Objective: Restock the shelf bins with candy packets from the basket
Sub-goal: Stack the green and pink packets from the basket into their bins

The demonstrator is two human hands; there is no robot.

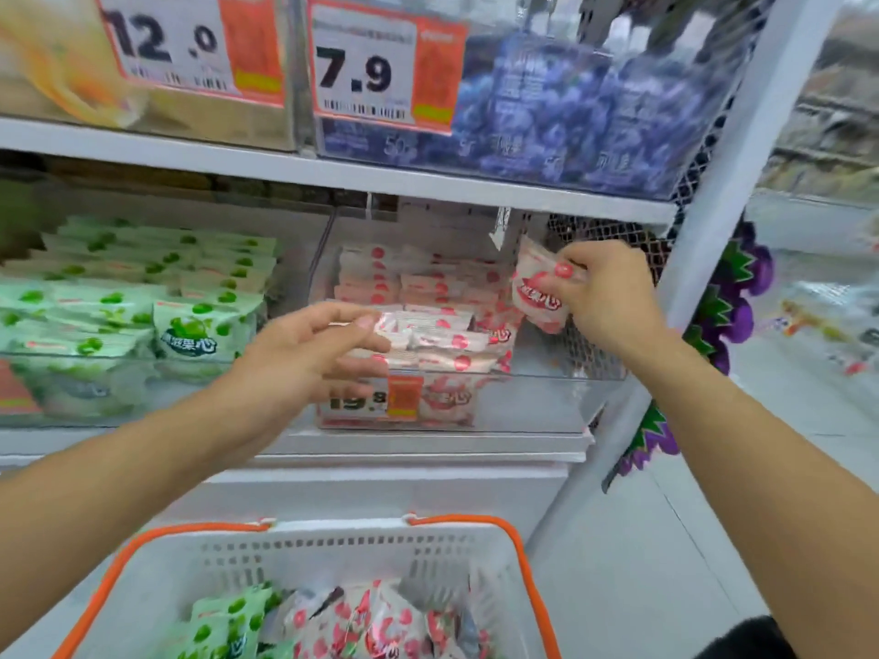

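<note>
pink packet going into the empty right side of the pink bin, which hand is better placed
Right. The right hand already pinches a pink packet directly above the bare right end of the pink bin. The left hand is on the stacked packets further left.

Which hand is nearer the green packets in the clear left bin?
Left. The left hand sits just right of the green packets, over the pink stack; the right hand holds a pink packet at the far end.

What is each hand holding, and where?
Right hand pinches one pink candy packet by its upper right edge. Left hand grips pink packets at their left ends.
</note>
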